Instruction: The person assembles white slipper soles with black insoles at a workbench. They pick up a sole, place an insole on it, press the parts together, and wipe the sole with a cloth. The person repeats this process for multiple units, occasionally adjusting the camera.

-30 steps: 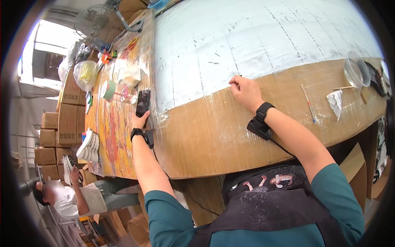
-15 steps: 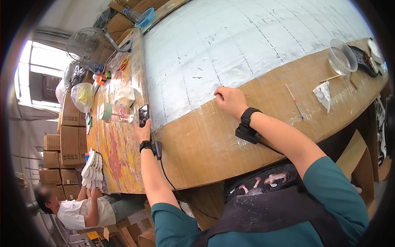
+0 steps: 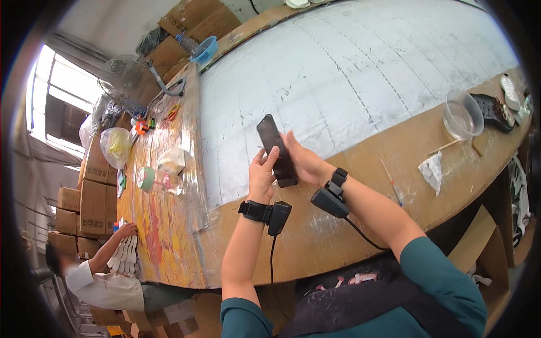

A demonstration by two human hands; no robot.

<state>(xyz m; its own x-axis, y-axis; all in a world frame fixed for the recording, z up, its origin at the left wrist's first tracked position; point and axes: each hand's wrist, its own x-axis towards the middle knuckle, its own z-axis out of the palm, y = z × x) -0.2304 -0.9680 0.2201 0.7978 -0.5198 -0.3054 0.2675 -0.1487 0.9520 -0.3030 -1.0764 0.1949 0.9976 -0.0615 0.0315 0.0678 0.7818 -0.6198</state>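
A black smartphone (image 3: 285, 170) is held up above the near edge of the white sheet, its dark face toward me. My left hand (image 3: 261, 181) grips it from the left, with the thumb across its front. From the other side my right hand (image 3: 307, 161) holds its long edge, thumb pointing up and the other fingers mostly hidden behind it. A black strap with a small black box and a cable sits on each of my wrists. Under my hands, the white sheet (image 3: 360, 67) with dashed lines meets the brown cardboard surface (image 3: 349, 169).
On the paint-stained left table (image 3: 163, 236) stand a green-lidded clear jar (image 3: 147, 179) and red-handled scissors (image 3: 173, 111). A fan (image 3: 121, 76) is beyond. At right are a clear tub (image 3: 463, 115), a crumpled tissue (image 3: 431, 172) and shoe parts. A co-worker (image 3: 107, 281) handles white soles (image 3: 125, 256) at lower left.
My left hand has brought the smartphone from beside the jar to the middle. My right hand, loosely curled before, has come to its edge. The co-worker's arm has reached forward onto the table.
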